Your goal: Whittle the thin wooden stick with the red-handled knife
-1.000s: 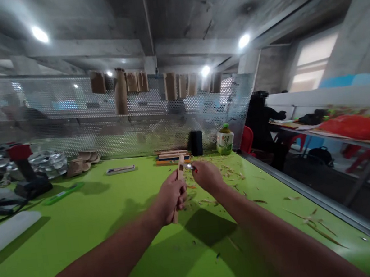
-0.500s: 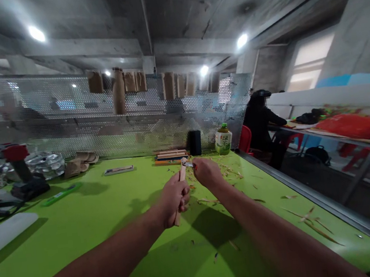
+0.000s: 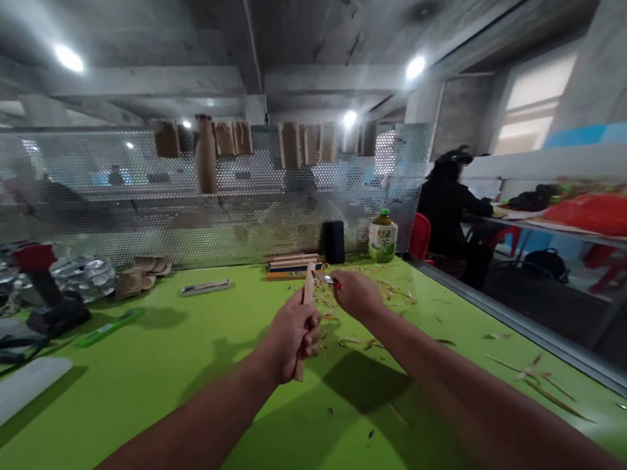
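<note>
My left hand [image 3: 292,336] is wrapped round a flat strip of pale wood [image 3: 309,285], which leans away from me with its far end up and its lower end poking out below my fist. In my closed right hand [image 3: 357,293] is a small knife [image 3: 328,279]; a bit of red handle and a short shiny blade show past the fingers. The blade points left and lies close to the upper end of the strip; whether it touches cannot be made out. Most of the handle is hidden in my fist. Wood shavings [image 3: 396,291] lie beyond and beside my right hand.
At the back of the green table [image 3: 182,376] are a stack of wooden strips [image 3: 293,265], a black box [image 3: 334,241] and a green tea bottle [image 3: 382,237]. A cordless drill [image 3: 46,285], green cutter [image 3: 111,326] and white roll [image 3: 17,399] lie left. A person [image 3: 451,205] sits at right.
The blade has come away slightly to the right from the strip's top end, where a curled chip showed before. The whole view has shifted a little. Both hands keep their grip.
</note>
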`<state>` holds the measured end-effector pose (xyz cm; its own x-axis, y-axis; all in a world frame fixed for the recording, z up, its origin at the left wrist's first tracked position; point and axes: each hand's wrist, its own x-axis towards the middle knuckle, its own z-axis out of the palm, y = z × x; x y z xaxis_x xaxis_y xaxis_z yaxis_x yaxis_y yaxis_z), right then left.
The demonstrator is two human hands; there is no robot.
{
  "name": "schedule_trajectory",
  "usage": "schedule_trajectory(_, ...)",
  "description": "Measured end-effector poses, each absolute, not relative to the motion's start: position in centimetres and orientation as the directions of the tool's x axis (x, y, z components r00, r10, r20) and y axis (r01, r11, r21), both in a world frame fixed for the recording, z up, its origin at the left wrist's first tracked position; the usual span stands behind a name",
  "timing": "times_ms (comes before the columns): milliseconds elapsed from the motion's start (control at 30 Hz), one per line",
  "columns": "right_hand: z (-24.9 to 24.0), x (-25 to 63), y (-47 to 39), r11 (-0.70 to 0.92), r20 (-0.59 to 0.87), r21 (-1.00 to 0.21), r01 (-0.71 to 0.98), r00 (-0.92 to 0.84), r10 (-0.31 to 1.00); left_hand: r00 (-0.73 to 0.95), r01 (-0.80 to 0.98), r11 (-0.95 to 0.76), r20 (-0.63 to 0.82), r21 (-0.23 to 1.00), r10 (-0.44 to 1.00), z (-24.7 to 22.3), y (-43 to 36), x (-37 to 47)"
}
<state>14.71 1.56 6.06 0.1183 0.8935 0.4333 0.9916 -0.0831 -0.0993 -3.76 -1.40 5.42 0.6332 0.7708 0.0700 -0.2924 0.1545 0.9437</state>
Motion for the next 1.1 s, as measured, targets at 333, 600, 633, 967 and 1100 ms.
schedule_trajectory(333,6.2,13.6,1.4,-0.020,0.466,-0.010,1.000,0.022,0.884,0.618,-0.255,0.168,0.027,0.952,0.786,6.0,-2.4,-3.1)
schedule_trajectory(600,5.7,14.6,2.6,-0.099,0.488,-0.038,0.994,0.105,0.866,0.611,-0.233,0.210,-0.025,0.950,0.791,6.6,-2.7,-2.8)
schedule_trajectory(633,5.6,14.8,2.9,-0.093,0.491,-0.046,0.995,0.104,0.865,0.606,-0.229,0.214,-0.033,0.949,0.794,6.5,-2.8,-2.8)
schedule_trajectory(967,6.3,21.2,3.0,-0.408,0.352,-0.279,0.869,0.488,0.798,0.687,-0.160,0.145,0.004,0.976,0.727,4.6,-4.1,-2.9)
schedule_trajectory(1100,6.1,16.8,2.2,-0.138,0.488,-0.166,0.976,0.203,0.849,0.589,-0.206,0.145,0.004,0.968,0.808,5.0,-1.6,-3.4)
